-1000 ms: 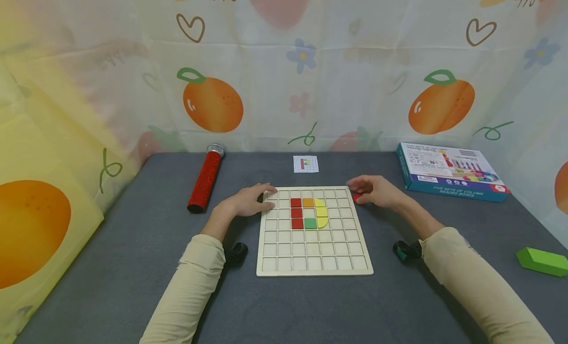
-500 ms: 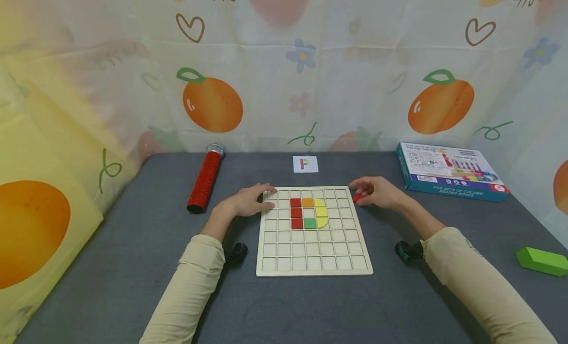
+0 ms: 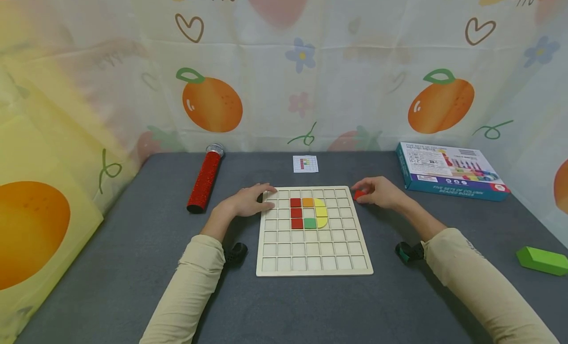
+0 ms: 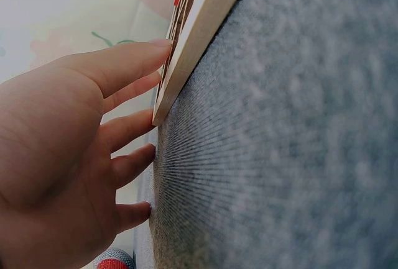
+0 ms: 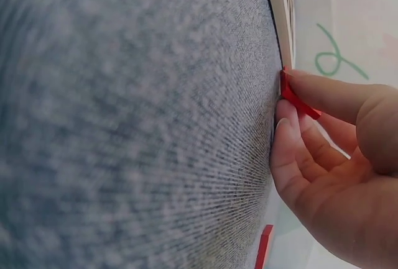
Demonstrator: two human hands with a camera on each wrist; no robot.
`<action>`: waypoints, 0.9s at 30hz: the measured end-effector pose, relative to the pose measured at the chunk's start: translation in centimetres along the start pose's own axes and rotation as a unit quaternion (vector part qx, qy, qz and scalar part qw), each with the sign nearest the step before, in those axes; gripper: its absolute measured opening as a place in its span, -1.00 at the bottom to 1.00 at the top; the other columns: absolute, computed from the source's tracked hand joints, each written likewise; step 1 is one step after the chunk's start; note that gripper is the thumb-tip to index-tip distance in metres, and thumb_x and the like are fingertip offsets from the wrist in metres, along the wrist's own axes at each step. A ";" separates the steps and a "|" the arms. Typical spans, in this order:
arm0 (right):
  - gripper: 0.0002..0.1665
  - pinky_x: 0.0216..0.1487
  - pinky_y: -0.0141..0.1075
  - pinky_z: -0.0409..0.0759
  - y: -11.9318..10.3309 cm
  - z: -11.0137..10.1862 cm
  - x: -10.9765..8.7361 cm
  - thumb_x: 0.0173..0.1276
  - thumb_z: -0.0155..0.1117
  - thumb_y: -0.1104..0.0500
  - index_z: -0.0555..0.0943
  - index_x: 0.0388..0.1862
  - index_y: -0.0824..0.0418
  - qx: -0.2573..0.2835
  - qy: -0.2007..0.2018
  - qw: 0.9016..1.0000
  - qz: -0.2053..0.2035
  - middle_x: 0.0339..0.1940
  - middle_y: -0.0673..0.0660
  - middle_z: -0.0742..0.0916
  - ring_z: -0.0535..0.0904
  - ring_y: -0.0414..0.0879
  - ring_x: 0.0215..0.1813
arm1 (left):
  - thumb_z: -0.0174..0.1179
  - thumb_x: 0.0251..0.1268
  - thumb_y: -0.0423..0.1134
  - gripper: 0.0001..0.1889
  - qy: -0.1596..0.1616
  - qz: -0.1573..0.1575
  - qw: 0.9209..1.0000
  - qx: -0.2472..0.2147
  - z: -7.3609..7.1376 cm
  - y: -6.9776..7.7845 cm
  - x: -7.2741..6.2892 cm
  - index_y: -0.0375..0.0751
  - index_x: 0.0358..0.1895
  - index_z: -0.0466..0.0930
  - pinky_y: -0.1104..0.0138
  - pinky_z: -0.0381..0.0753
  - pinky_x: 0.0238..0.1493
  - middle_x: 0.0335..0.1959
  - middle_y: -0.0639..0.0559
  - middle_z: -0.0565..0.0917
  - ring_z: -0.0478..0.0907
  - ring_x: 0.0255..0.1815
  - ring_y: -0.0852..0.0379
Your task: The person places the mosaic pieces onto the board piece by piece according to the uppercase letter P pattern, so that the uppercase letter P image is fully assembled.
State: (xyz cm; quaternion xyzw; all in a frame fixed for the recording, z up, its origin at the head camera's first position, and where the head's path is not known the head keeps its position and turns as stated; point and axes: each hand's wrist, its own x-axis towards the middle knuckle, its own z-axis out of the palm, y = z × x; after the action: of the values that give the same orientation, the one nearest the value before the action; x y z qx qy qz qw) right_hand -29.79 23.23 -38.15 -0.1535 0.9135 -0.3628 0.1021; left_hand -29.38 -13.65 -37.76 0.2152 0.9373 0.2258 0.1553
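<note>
In the head view, a pale wooden grid board (image 3: 310, 245) lies on the grey tabletop. Set in its cells are red tiles (image 3: 297, 213), an orange tile (image 3: 308, 202), a green tile (image 3: 310, 223) and a yellow rounded strip (image 3: 321, 213). My left hand (image 3: 247, 200) rests at the board's upper left corner, its thumb on the left edge and fingers (image 4: 132, 160) stretched out. Just off the board's upper right edge, my right hand (image 3: 379, 192) pinches a small red tile (image 5: 298, 102) between thumb and fingers, low over the cloth.
Behind the board lies a small card (image 3: 305, 164) with a coloured grid pattern. A red microphone (image 3: 205, 181) is at the left, a boxed bead set (image 3: 452, 171) at back right, and a green block (image 3: 542, 261) at far right. Another red piece (image 5: 263, 247) shows in the right wrist view.
My right hand has shifted slightly to the right with the red tile, and more of the tile now shows. The left hand and the board have stayed put.
</note>
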 end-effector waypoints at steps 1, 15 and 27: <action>-0.63 -0.30 -0.26 0.49 0.0 0.0 0.0 0.30 0.30 0.30 0.57 0.08 0.38 0.002 0.002 1.000 0.007 -0.27 0.21 0.60 0.45 0.01 -0.30 | 0.13 0.37 -0.10 -0.49 0.000 -0.001 1.000 0.000 0.0 0.0 0.0 -0.10 0.34 0.33 -0.11 0.06 0.34 0.45 -0.21 0.16 -0.02 0.46 -0.21; -0.56 -0.13 -0.21 0.60 -0.3 -0.8 -0.5 0.35 0.28 0.17 0.50 0.08 0.42 0.120 0.023 0.991 0.060 -0.16 0.24 0.72 0.64 0.01 -0.17 | 0.12 0.38 -0.10 -0.48 0.001 0.003 1.000 -0.002 0.0 -0.1 -0.1 -0.11 0.35 0.32 -0.11 0.05 0.34 0.45 -0.21 0.16 -0.03 0.47 -0.21; -0.56 -0.09 -0.25 0.61 -1.1 -0.1 -1.2 0.39 0.20 0.27 0.40 0.15 0.50 0.241 0.010 0.968 0.071 -0.13 0.24 0.69 0.68 -0.06 -0.18 | 0.13 0.38 -0.08 -0.47 -0.001 0.005 1.000 -0.002 0.1 -0.4 0.2 -0.10 0.36 0.32 -0.12 0.06 0.34 0.45 -0.20 0.16 -0.03 0.47 -0.20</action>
State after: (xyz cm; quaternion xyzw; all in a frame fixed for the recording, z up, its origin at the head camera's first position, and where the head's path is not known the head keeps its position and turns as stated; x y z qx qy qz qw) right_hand -28.46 22.93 -37.23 -0.0557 0.8085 -0.5656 0.1527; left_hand -29.65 -13.79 -38.08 0.2193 0.9357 0.2283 0.1558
